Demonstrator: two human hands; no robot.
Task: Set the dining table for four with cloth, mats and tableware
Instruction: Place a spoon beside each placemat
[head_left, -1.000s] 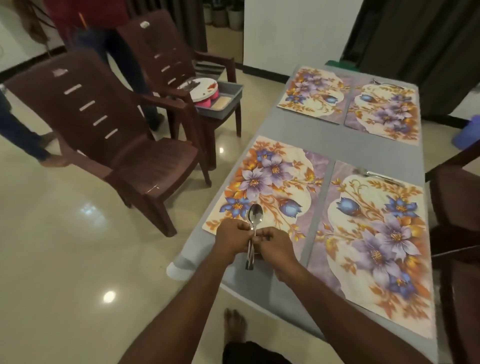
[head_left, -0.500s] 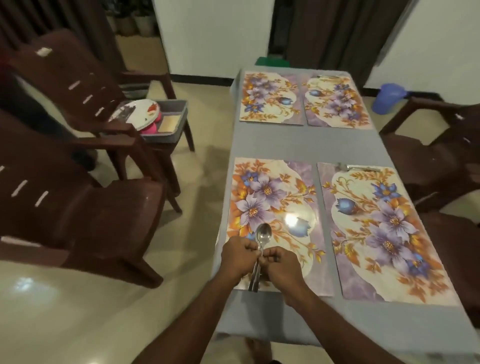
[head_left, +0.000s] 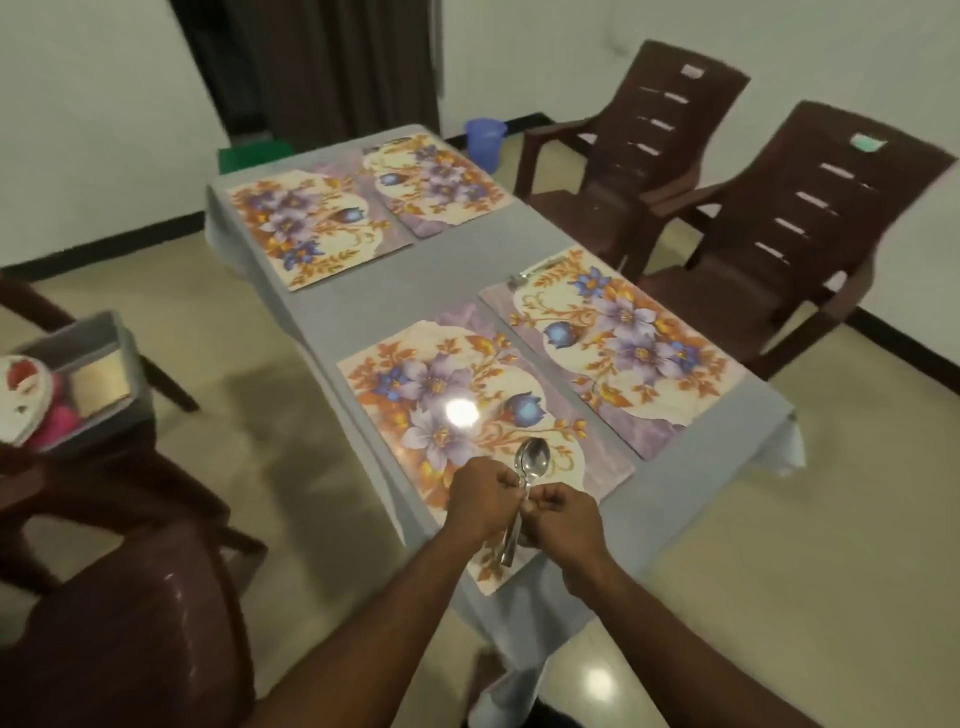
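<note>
Both hands raised over the near edge of the worktop (head_left: 457, 270), draped in a grey cloth (head_left: 748, 410). Left hand (head_left: 485, 499) and right hand (head_left: 563, 522) side by side, fingers of each curled around the handles of a bundle of spoons (head_left: 524, 488), bowls pointing to the far side, handle ends hanging toward the near side. Spoons held above the near-left floral mat (head_left: 467, 415), not resting on it. Near-right mat (head_left: 618, 343) just beside it, with cutlery (head_left: 530, 273) at its far edge, type not discernible. Two further floral mats (head_left: 317, 223) at the far end of the worktop. Two brown plastic chairs (head_left: 779, 208) to the right. Grey tray (head_left: 98, 364) holding tableware on a chair seat at left. Blue bucket (head_left: 485, 143) on the floor at far right.
</note>
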